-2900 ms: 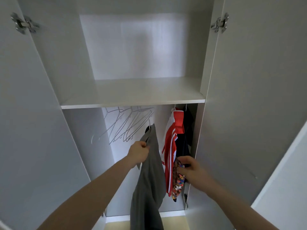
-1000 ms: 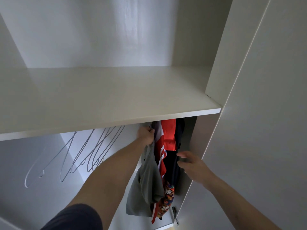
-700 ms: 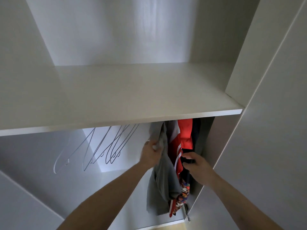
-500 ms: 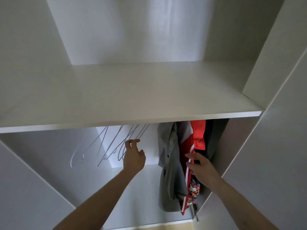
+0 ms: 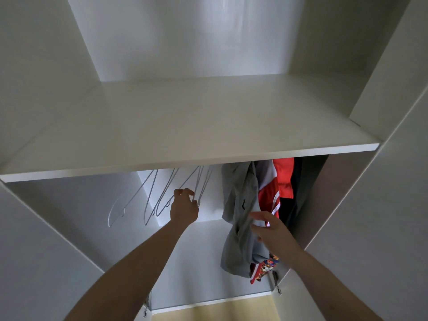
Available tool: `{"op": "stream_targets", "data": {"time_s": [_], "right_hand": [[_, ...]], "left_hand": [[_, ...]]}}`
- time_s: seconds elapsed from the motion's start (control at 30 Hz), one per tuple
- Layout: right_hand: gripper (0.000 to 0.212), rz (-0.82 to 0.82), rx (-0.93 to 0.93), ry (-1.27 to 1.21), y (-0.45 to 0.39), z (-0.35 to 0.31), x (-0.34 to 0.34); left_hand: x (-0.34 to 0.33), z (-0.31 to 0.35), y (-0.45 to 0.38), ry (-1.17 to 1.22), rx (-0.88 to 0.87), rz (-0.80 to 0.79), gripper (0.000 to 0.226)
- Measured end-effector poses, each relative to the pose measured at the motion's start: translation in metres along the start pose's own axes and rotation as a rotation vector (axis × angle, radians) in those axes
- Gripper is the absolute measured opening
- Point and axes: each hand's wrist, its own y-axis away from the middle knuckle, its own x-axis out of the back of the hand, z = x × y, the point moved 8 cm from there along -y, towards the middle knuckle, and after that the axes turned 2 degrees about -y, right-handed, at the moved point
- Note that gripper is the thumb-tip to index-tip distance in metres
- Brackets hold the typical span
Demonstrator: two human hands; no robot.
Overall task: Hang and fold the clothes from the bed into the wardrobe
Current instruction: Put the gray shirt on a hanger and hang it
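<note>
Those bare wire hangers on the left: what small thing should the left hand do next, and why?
Probably close on the nearest of the thin white wire hangers and lift it off. The left hand has its fingers at that hanger's wire, the grey garment already hangs beside the red-and-white top, and the open right hand holds nothing.

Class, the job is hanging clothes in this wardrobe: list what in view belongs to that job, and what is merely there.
Belongs to the job:
- grey garment, hanging
- empty wire hangers
- left hand, at the hangers
- right hand, by the grey garment
- red and white garment, hanging

Merely there:
- upper shelf
- door hinge
</note>
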Motion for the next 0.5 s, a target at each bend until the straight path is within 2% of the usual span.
{"op": "stream_targets", "data": {"time_s": [0.07,0.17,0.27,0.37,0.5], "right_hand": [[0.029,0.028,0.002,0.003,0.003,0.003,0.001],[0.023,0.055,-0.008,-0.005,0.005,0.011,0.002],[0.026,0.036,-0.042,-0.027,0.007,0.018,-0.001],[0.027,0.060,-0.052,-0.032,0.009,0.020,-0.004],[0.027,0.086,-0.050,-0.039,0.012,0.021,-0.007]], "left_hand": [[0.001,0.001,-0.003,0.016,-0.017,0.013,0.015],[-0.004,0.010,-0.005,0.063,-0.053,0.012,0.015],[-0.007,0.029,-0.004,0.074,-0.083,0.028,0.029],[-0.017,0.046,-0.004,-0.025,-0.135,-0.019,0.053],[-0.025,0.043,-0.009,-0.117,-0.099,-0.063,0.075]]}}
